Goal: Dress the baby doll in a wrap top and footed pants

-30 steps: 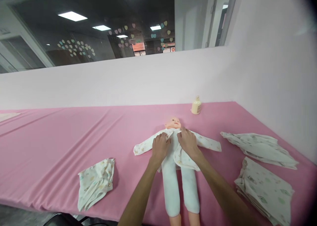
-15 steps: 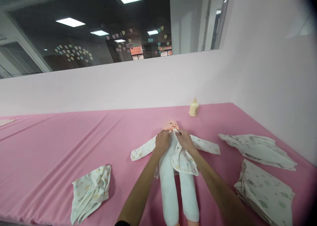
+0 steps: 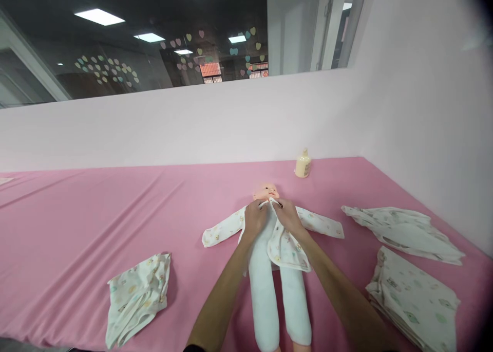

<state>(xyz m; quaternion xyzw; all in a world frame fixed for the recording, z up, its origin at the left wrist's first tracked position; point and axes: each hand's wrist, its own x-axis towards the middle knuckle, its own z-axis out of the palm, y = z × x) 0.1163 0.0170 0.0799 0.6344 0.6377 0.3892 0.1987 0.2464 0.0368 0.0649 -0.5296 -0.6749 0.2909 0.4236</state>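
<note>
A baby doll [image 3: 265, 191] lies on its back on the pink sheet, head away from me, with white cloth-covered legs stretched toward me. Its arms are inside the spread sleeves of a white printed baby jacket [image 3: 287, 252]. My left hand [image 3: 255, 219] is closed on the jacket's left front edge near the neck. Opposite it, my right hand [image 3: 288, 216] pinches the right front edge just below the doll's chin. The jacket's right front panel hangs over the doll's belly, and white shows between the two edges.
Folded printed baby trousers [image 3: 140, 295] lie at the left. On the right are a crumpled white garment [image 3: 404, 234] and a folded printed cloth [image 3: 416, 300]. A cream pump bottle [image 3: 303, 164] stands by the back wall on the pink sheet [image 3: 96, 218].
Both hands stay at the doll's neck, still gripping the jacket edges, with only a slight shift. The whole view has tilted down a little.
</note>
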